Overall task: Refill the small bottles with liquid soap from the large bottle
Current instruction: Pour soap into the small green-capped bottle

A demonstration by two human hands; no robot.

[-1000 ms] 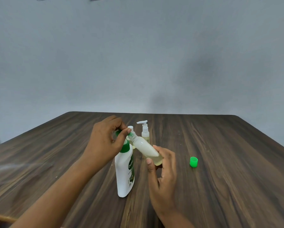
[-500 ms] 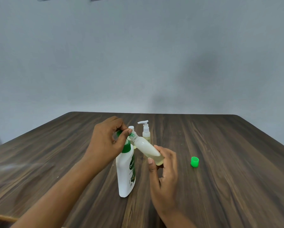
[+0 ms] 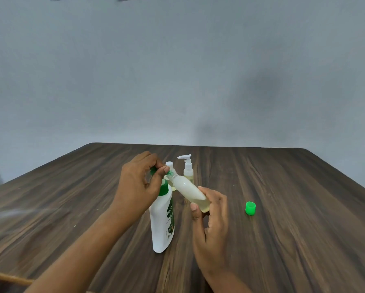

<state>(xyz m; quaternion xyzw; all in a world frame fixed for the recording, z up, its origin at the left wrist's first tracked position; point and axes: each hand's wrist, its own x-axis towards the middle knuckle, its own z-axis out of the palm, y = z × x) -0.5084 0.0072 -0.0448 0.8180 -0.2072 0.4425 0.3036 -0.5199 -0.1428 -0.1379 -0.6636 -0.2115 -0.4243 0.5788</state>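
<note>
My right hand grips the base of a small translucent bottle that holds pale yellowish liquid. The bottle is tilted, with its neck pointing up and left. The fingers of my left hand pinch a small green cap at that neck. Just below, the large white soap bottle with a green collar stands upright on the table. Its top is partly hidden by my left hand. Behind them stand a small pump bottle and another small bottle with a white cap, mostly hidden.
A loose green cap lies on the dark wooden table, to the right of my right hand. A grey wall rises behind the table's far edge.
Almost nothing differs. Both hands keep the same hold on the small bottle and its cap, and the view has shifted only slightly.
</note>
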